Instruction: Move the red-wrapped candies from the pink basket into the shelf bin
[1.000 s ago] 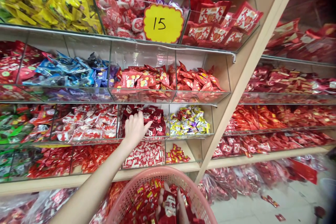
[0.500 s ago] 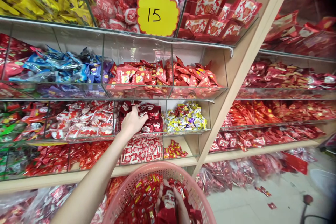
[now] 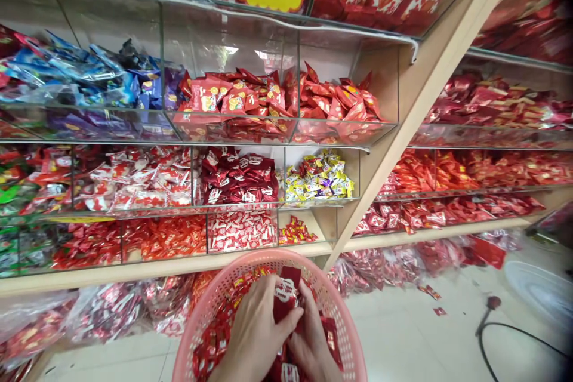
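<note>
While clasping a dark-red packet (image 3: 285,292) between the curled fingers of left hand (image 3: 256,323) and right hand (image 3: 310,337) above the red sweets (image 3: 210,343) in a pink basket (image 3: 333,295), could fumble it, through too loose a pinch, back among them or over the rim onto the tiled floor (image 3: 403,334).

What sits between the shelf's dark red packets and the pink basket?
In the head view, below the dark red packets and above the pink basket lie small red-and-white sweets, then the pale wooden shelf edge.
</note>
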Action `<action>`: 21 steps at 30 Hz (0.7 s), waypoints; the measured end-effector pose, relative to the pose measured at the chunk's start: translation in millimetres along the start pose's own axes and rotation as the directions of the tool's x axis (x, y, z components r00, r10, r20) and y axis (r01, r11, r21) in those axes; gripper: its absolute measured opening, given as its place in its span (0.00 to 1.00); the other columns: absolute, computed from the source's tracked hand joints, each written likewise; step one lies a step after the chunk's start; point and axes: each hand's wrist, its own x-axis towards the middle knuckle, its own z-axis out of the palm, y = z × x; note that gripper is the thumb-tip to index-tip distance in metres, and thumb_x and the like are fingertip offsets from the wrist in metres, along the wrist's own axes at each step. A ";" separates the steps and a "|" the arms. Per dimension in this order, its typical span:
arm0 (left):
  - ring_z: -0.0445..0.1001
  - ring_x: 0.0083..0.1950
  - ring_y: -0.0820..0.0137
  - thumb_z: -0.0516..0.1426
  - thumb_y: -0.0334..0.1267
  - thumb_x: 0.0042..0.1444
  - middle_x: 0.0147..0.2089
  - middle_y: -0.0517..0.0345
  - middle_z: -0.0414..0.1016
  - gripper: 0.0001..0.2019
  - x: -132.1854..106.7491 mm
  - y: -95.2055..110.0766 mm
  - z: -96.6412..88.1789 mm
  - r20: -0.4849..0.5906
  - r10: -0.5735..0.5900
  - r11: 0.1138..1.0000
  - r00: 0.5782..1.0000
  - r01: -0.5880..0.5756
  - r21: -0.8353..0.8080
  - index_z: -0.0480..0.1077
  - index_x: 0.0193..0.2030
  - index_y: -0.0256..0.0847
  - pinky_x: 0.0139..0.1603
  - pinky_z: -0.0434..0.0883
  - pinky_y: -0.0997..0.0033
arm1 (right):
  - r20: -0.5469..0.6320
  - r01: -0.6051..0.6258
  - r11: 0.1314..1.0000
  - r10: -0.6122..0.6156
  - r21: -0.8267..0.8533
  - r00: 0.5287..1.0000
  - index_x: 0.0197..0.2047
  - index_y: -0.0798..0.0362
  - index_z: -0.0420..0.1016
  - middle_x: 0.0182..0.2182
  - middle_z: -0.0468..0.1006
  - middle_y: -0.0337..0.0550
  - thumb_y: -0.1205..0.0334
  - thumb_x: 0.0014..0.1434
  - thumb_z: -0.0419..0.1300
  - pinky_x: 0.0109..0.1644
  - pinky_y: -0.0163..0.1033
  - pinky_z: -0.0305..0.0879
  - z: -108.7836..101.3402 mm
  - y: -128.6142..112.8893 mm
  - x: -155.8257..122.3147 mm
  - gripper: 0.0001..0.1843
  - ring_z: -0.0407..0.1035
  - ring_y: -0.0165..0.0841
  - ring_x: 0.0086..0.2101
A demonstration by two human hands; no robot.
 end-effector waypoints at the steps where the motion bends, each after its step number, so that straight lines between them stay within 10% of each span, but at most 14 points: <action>1: 0.70 0.44 0.61 0.53 0.48 0.52 0.43 0.54 0.71 0.15 2.1 -1.9 1.1 0.005 -0.017 0.998 1.000 0.017 -0.058 0.63 0.44 0.45 0.43 0.65 0.64 | 0.000 0.011 1.000 -0.011 -0.011 1.000 0.38 0.54 0.79 0.35 0.81 0.43 0.53 0.48 0.64 0.46 0.42 0.68 0.7 -0.7 -1.4 0.16 0.73 0.35 0.37; 9: 0.71 0.34 0.69 0.58 0.47 0.51 0.33 0.60 0.72 0.17 19.8 -31.1 12.2 0.140 -0.047 0.806 0.989 0.120 -0.579 0.64 0.43 0.40 0.36 0.66 0.70 | 0.004 0.086 0.985 -0.086 -0.149 0.996 0.37 0.52 0.78 0.35 0.81 0.41 0.58 0.48 0.65 0.44 0.43 0.68 0.6 -1.2 -7.2 0.12 0.74 0.36 0.38; 21: 0.72 0.44 0.69 0.62 0.43 0.46 0.40 0.57 0.75 0.18 12.6 -31.7 2.1 0.193 -0.220 0.611 0.956 0.289 -0.737 0.67 0.43 0.40 0.48 0.66 0.70 | 0.003 0.096 0.979 -0.097 -0.180 0.995 0.56 0.43 0.67 0.47 0.76 0.39 0.56 0.50 0.64 0.48 0.43 0.65 -4.7 -3.1 -6.0 0.29 0.72 0.35 0.44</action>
